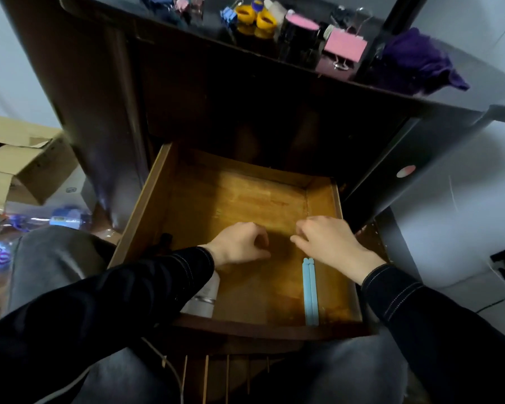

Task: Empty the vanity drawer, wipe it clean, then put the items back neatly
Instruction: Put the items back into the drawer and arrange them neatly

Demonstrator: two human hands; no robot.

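Centrally, the open vanity drawer (155, 199) fills the middle of the frame, and both of your hands are inside it, side by side over its wooden floor. Your left hand (239, 243) has its fingers curled under toward the thumb. Your right hand (330, 240) has its fingers bent down, with the tips at or near the floor. Nothing shows in either hand, and you cannot tell from this view whether either pinches something small.

The relation that matters is between the pale blue sticks (309, 290) and your right hand. The pair lies flat in the lower right of the drawer, just beside the right wrist and below the fingers in frame — that is, on your side of them. Their long axis runs front to back, parallel to the drawer's right wall. The right hand is clearly the nearer one, and a grasp would likely mean drawing it back toward you.

A white bottle (204, 298) lies at the drawer's lower left, partly hidden under your left forearm.

Along the vanity top (303, 67) in the upper frame sit yellow tape rolls (255, 20), a pink binder clip (344, 48) and a purple cloth (420, 62) — whether the drawer is being emptied or refilled cannot be judged.
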